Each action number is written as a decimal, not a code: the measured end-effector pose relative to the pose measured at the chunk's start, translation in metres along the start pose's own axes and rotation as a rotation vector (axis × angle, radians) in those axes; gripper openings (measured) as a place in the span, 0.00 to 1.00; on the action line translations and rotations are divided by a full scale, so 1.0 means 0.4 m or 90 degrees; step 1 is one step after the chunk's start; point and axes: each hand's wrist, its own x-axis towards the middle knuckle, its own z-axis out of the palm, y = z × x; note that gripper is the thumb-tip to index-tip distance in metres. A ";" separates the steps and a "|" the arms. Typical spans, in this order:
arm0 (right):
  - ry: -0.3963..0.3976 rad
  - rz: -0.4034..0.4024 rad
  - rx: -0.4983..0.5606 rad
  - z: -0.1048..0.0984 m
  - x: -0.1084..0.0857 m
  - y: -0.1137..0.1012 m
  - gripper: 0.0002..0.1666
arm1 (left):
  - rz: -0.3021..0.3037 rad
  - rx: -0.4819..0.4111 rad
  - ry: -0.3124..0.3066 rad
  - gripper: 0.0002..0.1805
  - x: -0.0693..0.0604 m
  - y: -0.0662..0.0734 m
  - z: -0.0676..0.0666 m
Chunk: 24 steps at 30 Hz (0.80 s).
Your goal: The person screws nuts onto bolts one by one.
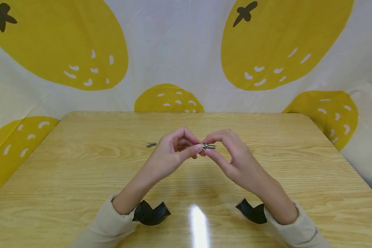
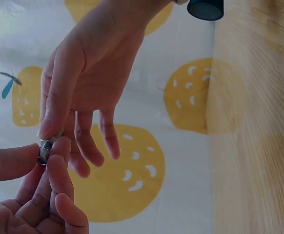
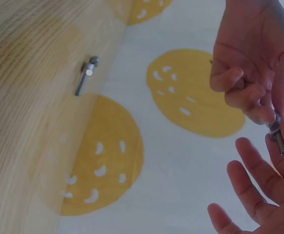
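A small metal bolt [image 1: 212, 147] with what looks like a nut on it is held between both hands above the table. My left hand [image 1: 168, 151] pinches one end between thumb and index finger. The right hand [image 1: 240, 162] has its thumb and index fingertip on the nut, and the shaft points to the right. In the right wrist view, the threaded shaft [image 3: 281, 145] sticks out past the fingers. The fingertips partly hide the bolt in the left wrist view. Another bolt [image 1: 151, 144], with a nut on it [image 3: 89, 72], lies on the table just left of my left hand.
The wooden table [image 1: 80, 172] reaches back to a white cloth [image 1: 173, 44] with a yellow fruit print. Black wrist mounts [image 1: 153, 215] sit at both sleeve cuffs. A bright light reflection shows on the tabletop near the front.
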 end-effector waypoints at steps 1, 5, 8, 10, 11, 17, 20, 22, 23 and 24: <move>-0.004 0.010 -0.003 0.002 0.000 0.001 0.09 | 0.001 -0.003 -0.003 0.06 0.000 0.000 0.000; -0.015 0.044 -0.013 0.006 -0.001 0.002 0.08 | 0.007 -0.010 -0.015 0.06 -0.004 0.001 0.001; -0.017 0.069 -0.024 0.003 0.000 0.001 0.13 | 0.011 -0.016 -0.018 0.06 -0.004 0.002 0.001; -0.021 0.089 -0.025 -0.001 -0.001 -0.001 0.11 | 0.009 -0.011 -0.013 0.07 -0.003 0.002 0.000; -0.020 0.091 -0.024 -0.003 -0.001 -0.003 0.10 | 0.008 -0.009 -0.010 0.07 -0.003 0.001 0.000; 0.004 0.022 -0.006 -0.003 -0.001 -0.002 0.21 | 0.003 0.005 0.006 0.07 -0.003 0.003 -0.002; 0.011 0.000 0.003 -0.003 0.002 -0.005 0.20 | 0.008 0.005 0.007 0.07 -0.002 0.002 -0.003; 0.019 -0.010 0.006 -0.002 0.003 -0.007 0.20 | 0.009 0.009 0.008 0.07 -0.002 0.002 -0.003; 0.022 -0.012 0.008 -0.002 0.004 -0.007 0.20 | 0.009 0.010 0.008 0.07 -0.002 0.002 -0.003; 0.026 -0.016 0.008 -0.001 0.005 -0.008 0.20 | 0.009 0.010 0.007 0.07 -0.002 0.001 -0.003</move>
